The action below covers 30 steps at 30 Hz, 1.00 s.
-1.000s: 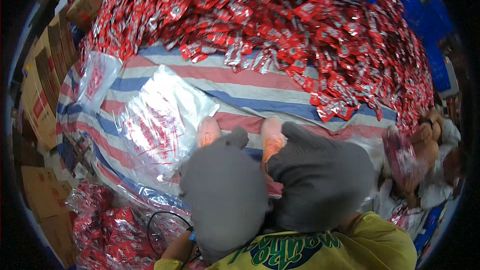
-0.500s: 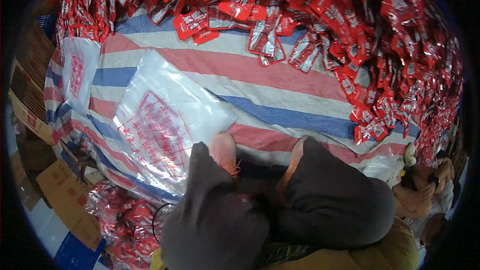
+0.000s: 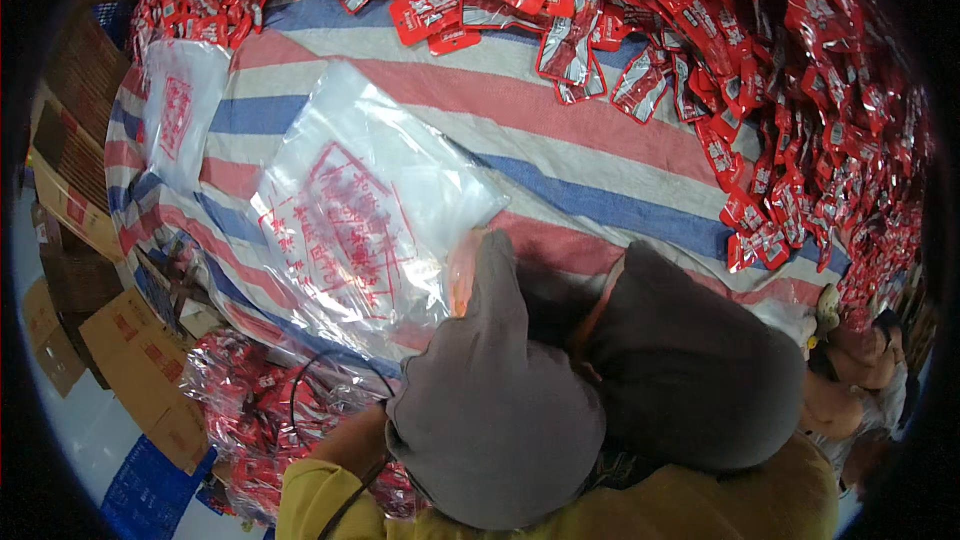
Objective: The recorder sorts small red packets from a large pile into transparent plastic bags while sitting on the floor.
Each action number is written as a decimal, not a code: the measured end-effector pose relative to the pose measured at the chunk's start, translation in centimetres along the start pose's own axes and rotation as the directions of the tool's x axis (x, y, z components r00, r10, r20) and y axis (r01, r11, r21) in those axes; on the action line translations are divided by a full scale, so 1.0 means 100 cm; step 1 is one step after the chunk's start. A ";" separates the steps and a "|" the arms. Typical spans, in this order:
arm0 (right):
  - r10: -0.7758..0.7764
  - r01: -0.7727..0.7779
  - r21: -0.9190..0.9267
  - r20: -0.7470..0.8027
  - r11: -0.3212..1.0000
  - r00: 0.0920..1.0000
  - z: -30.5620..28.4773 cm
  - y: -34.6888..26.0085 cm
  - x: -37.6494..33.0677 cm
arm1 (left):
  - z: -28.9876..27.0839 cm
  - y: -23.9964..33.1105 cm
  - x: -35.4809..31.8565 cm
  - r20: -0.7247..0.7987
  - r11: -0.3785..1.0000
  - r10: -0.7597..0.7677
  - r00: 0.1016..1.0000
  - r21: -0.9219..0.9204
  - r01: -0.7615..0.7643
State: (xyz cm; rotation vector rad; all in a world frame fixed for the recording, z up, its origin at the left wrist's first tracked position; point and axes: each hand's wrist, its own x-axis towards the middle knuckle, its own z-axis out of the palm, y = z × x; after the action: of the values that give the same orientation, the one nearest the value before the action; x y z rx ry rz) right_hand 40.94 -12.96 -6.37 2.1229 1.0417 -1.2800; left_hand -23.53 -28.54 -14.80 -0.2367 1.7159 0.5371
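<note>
Neither of my hands shows. My left forearm, in a rolled yellow sleeve, comes in at the lower left and passes behind my left leg, which hides the hand. My right hand is out of sight by my right leg. In front of my left foot lies a flat stack of clear plastic bags with red print. Another clear printed bag lies at the far left. Beside the left forearm sits a clear bag of red packets, with a thin black cord looping over it.
A large heap of red and silver packets rims the far and right sides of the striped woven sheet. Flattened cardboard and a blue crate stand at left. Another person's arms show at the right edge.
My left forearm and yellow sleeve have come into view at the lower left. My left leg has shifted right, and the whole scene sits slightly higher and further right.
</note>
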 end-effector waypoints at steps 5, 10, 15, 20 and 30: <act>-0.093 0.091 -0.033 -0.084 0.995 0.992 0.003 0.034 -0.026 | -0.014 -0.022 0.027 0.027 0.982 0.158 0.987 -0.107 -0.154; -0.157 0.149 -0.075 -0.108 0.986 0.982 0.024 0.067 -0.048 | -0.031 -0.038 0.037 0.041 0.905 0.309 0.950 -0.322 -0.280; -0.168 0.159 -0.089 -0.102 0.983 0.981 0.051 0.115 -0.070 | -0.044 -0.033 0.034 0.041 0.785 0.429 0.903 -0.511 -0.349; -0.161 0.145 -0.137 -0.114 0.980 0.980 0.056 0.126 -0.077 | -0.042 0.005 0.045 -0.103 0.703 0.399 0.911 -0.604 -0.376; -0.133 0.114 -0.145 -0.127 0.983 0.983 0.053 0.095 -0.097 | -0.069 0.113 0.070 -0.425 0.671 0.253 0.869 -0.570 -0.475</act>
State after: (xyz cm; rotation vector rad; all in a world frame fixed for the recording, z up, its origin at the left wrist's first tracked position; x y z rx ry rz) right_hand 42.79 -26.03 -0.35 2.0928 1.2995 -1.0956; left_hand -36.01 -21.09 -18.13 -0.5052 1.8257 1.5007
